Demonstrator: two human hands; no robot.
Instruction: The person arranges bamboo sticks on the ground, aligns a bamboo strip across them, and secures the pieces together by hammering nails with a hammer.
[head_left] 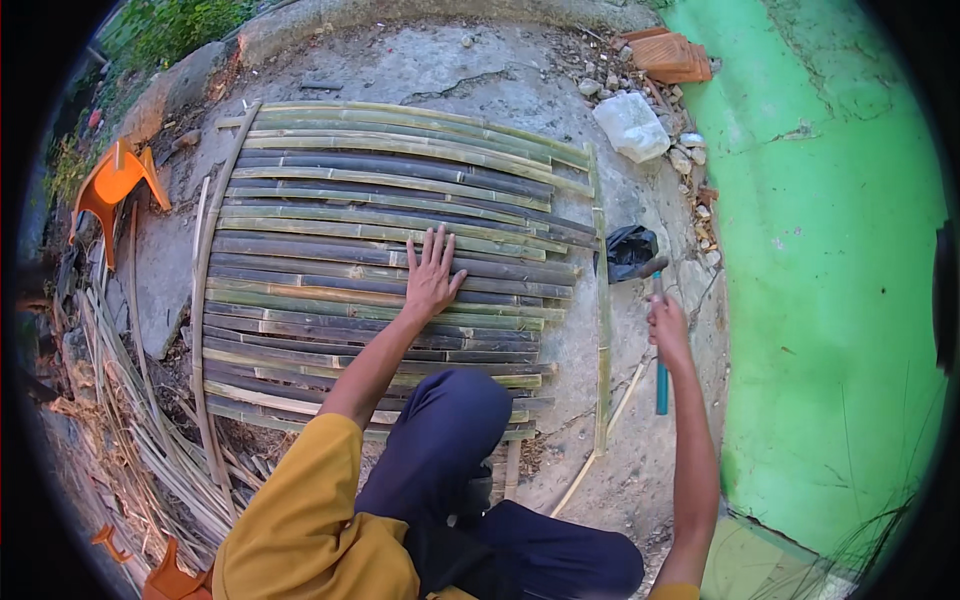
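Split bamboo slats (390,215) in green, dark and pale shades lie side by side as a panel on the ground, their right ends uneven. My left hand (432,275) rests flat on the middle of them, fingers spread. In my right hand (668,325), to the right of the panel, is a hammer (661,385) with a teal lower handle, its dark head pointing up and away from me. Just beyond the hammer head lies a black plastic bag (630,252); what it holds is hidden. A thin upright bamboo strip (602,340) runs along the panel's right side.
A long pole (212,230) borders the panel's left side. Loose bamboo strips (150,400) pile up at the left, below an orange plastic chair (122,185). At the right stands a green wall (820,280), with rubble, a whitish block (632,127) and orange tiles (668,56) along it.
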